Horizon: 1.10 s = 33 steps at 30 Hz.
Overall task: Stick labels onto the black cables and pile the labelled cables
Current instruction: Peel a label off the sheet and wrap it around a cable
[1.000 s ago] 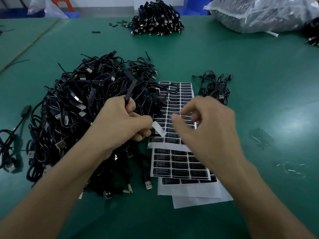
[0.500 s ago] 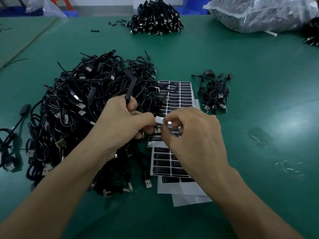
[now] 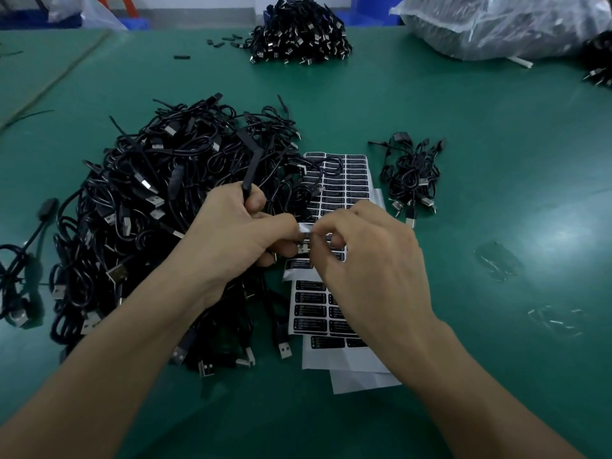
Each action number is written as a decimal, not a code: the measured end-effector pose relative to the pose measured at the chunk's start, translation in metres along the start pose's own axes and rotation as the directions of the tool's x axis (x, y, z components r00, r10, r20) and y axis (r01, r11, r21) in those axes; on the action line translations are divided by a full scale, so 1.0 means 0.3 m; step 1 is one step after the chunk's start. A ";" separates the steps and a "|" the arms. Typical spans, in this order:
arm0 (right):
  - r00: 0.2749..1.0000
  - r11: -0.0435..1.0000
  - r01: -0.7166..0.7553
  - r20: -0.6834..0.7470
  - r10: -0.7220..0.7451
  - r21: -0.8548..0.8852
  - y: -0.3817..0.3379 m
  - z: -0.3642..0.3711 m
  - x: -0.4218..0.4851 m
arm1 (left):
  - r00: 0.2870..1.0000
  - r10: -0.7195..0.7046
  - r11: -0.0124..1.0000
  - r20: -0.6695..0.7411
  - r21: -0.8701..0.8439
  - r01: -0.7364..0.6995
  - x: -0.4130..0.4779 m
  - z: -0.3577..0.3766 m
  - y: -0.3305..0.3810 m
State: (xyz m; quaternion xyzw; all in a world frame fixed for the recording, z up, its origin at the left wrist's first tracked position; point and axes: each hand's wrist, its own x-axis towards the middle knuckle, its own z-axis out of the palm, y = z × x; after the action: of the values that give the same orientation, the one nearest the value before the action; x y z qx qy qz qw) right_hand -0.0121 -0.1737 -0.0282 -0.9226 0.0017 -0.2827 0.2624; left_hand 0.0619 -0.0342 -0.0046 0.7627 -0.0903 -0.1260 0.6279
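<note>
My left hand [image 3: 231, 236] grips a black cable [image 3: 250, 173] whose end sticks up past my index finger. Between both hands sits a small white label [image 3: 305, 227]; my right hand [image 3: 367, 260] pinches it against the cable held by the left. Under my hands lie sheets of black labels [image 3: 344, 180] on white backing. A big heap of black cables [image 3: 149, 207] fills the table to the left. A small pile of cables [image 3: 410, 177] lies to the right of the sheets.
The table is green [image 3: 463, 127]. At the far edge sits another pile of black cables [image 3: 298, 34], and a clear plastic bag [image 3: 503, 24] lies at the back right. Scraps of clear film [image 3: 496, 260] lie on the right. A loose cable [image 3: 20, 260] lies far left.
My right hand moved left from the label sheet to meet my left hand. The white label, earlier sticking out free from my left fingers, is now pinched by both hands.
</note>
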 end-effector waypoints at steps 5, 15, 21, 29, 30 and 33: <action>0.987 0.985 -0.143 0.085 0.136 0.093 0.017 -0.008 0.010 | 1.000 -0.026 0.999 -0.009 -0.037 0.025 0.002 -0.006 -0.002; 0.691 0.113 -0.676 0.572 0.442 0.728 0.045 -0.041 0.071 | 0.995 -0.033 0.999 0.090 0.027 0.031 -0.009 0.051 -0.020; 0.674 -0.059 -0.665 0.632 0.382 0.744 0.038 -0.044 0.072 | 0.997 0.062 0.997 0.046 -0.053 -0.059 -0.021 0.065 -0.037; 0.687 -0.056 -0.642 0.606 0.401 0.765 0.055 -0.030 0.075 | 0.995 0.087 0.989 0.054 -0.127 -0.080 -0.025 0.060 -0.038; 0.692 -0.046 -0.640 0.602 0.398 0.767 0.056 -0.030 0.075 | 0.994 0.084 0.989 0.065 -0.129 -0.075 -0.026 0.058 -0.036; 0.699 -0.025 -0.640 0.595 0.397 0.768 0.057 -0.031 0.076 | 0.993 0.065 0.991 0.099 -0.127 -0.053 -0.031 0.052 -0.026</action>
State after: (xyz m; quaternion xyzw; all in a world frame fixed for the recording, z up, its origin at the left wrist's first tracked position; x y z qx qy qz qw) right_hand 0.0046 -0.1963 -0.0180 -0.5050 0.1484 -0.0061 0.8502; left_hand 0.0480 -0.0444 -0.0144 0.7117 -0.1370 -0.1518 0.6721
